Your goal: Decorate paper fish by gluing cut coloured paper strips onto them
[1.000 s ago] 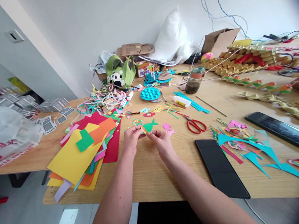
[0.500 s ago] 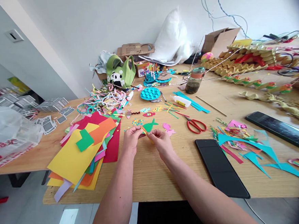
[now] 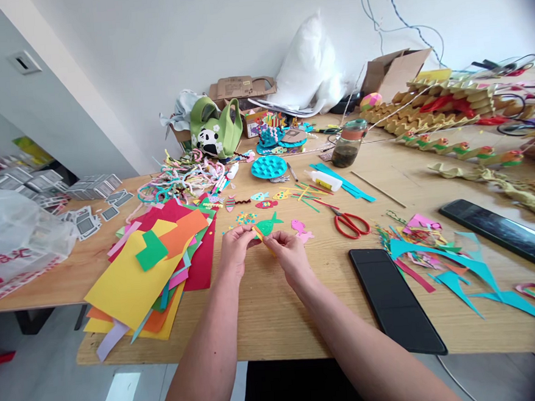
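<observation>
A green paper fish [image 3: 269, 224] lies on the wooden table just beyond my fingertips. My left hand [image 3: 236, 246] pinches one end of a narrow yellow-orange paper strip [image 3: 257, 232], and my right hand [image 3: 287, 251] pinches it from the other side. Both hands are close together, fingers closed. A pink paper fish [image 3: 301, 230] is to the right of my right hand. Tiny paper bits [image 3: 245, 218] and small decorated fish, one of them red [image 3: 266, 205], lie farther back. Red-handled scissors [image 3: 351, 224] rest on the right.
Coloured paper sheets [image 3: 121, 281] are stacked at left. A black phone [image 3: 396, 301] lies front right, near blue paper scraps [image 3: 455, 257] and a second phone [image 3: 508, 232]. A glue bottle [image 3: 325, 181], a jar [image 3: 349, 144] and a green bag [image 3: 217, 131] stand or lie behind.
The green fish's surface now looks shinier and more textured. Both hands keep nearly the same pose. The far phone's screen shows a different reflection or picture.
</observation>
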Tool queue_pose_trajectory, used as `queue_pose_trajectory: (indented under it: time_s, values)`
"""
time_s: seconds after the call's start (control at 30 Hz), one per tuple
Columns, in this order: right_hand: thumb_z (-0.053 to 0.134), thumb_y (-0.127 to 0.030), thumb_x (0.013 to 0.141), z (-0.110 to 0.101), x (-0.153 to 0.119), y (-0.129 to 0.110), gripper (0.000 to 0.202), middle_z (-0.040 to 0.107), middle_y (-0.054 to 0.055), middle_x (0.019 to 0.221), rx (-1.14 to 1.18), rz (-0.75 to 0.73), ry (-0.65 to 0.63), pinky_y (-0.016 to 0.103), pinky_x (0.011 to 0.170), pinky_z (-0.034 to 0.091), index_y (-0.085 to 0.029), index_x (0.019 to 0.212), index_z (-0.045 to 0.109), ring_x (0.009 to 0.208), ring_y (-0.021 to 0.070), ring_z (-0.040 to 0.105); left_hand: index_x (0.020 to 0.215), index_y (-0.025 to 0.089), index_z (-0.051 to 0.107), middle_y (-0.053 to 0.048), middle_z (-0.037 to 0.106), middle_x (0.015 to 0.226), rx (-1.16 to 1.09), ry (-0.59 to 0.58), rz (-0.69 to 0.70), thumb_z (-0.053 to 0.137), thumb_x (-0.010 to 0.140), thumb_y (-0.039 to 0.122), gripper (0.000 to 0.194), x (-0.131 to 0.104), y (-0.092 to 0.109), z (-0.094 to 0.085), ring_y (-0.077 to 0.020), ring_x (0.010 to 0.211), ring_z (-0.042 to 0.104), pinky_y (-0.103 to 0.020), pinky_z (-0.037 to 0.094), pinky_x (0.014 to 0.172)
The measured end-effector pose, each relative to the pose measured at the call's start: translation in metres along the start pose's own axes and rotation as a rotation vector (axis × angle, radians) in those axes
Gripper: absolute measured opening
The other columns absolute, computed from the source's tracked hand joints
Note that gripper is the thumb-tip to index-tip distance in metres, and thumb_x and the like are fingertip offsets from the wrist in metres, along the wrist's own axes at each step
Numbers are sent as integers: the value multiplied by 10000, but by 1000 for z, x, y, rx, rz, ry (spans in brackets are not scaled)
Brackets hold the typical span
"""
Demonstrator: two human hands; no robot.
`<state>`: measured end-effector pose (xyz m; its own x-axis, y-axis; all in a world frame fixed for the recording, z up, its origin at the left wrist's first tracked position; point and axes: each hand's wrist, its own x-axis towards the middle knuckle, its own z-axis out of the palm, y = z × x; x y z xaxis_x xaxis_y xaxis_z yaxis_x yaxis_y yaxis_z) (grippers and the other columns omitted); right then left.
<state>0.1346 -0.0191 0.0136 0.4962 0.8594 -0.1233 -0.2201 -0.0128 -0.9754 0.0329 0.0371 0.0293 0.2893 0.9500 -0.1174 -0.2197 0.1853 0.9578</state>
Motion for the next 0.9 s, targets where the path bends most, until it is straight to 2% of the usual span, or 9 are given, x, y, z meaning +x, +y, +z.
queue_pose_trajectory:
  time_s: [0.53,0.9]
  values:
    - [680,-417,573,0,0,1,261,527,-29,524,-30,-5,9,247,498,276,-171,603,597,504,95,382,639,162,701,-27,690,665,-44,60,-31,749,528,234,141,1,-1,0,-166,634,637,-327,549,683]
    - [676,-411,588,0,1,3,252,508,-38,497,-35,-10,5,245,492,259,-175,605,588,481,88,365,643,142,708,-26,686,655,-40,42,-21,755,530,239,157,1,0,1,-149,627,629,-307,544,680]
